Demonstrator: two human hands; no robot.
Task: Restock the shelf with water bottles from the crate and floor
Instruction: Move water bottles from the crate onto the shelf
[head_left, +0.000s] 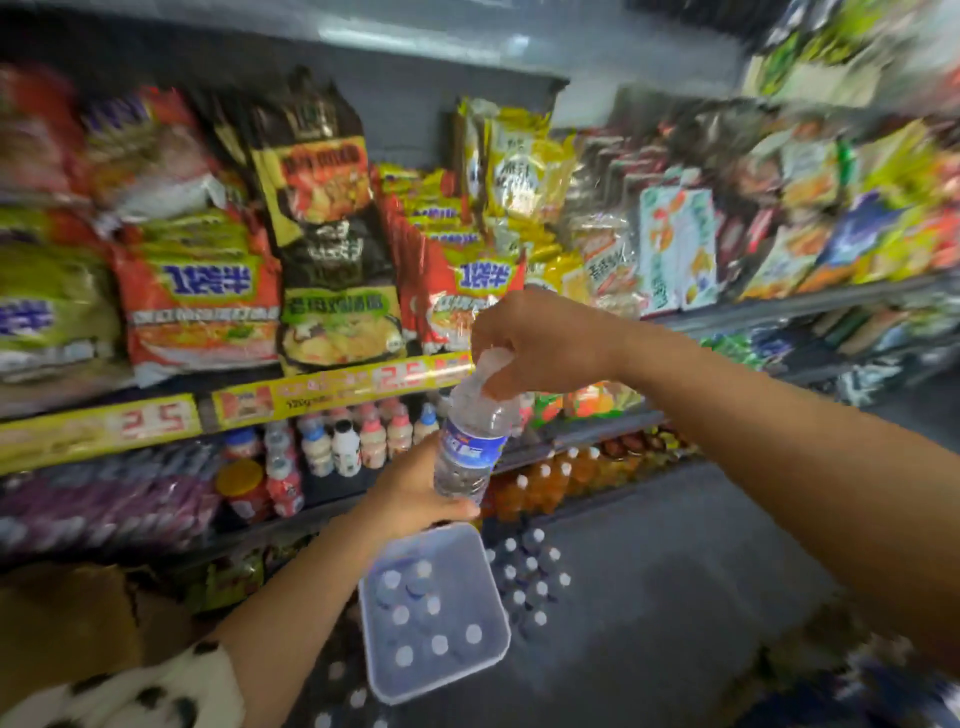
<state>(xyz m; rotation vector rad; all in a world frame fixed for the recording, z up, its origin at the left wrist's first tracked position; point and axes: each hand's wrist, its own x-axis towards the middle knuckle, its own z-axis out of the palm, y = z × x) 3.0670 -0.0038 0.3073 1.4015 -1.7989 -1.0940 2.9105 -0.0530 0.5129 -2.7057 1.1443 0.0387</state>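
Water bottle (470, 447), tilted, is held above the clear crate (493, 613): its top is gripped by the right hand (540, 343), its base cupped by the left hand (415, 499). Both grips should be kept firm until it is stood upright on the shelf.

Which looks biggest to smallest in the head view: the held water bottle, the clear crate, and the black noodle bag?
1. Black noodle bag
2. Clear crate
3. Water bottle

Bag and crate look close in size, and they sit at different distances, so that order is unsure.
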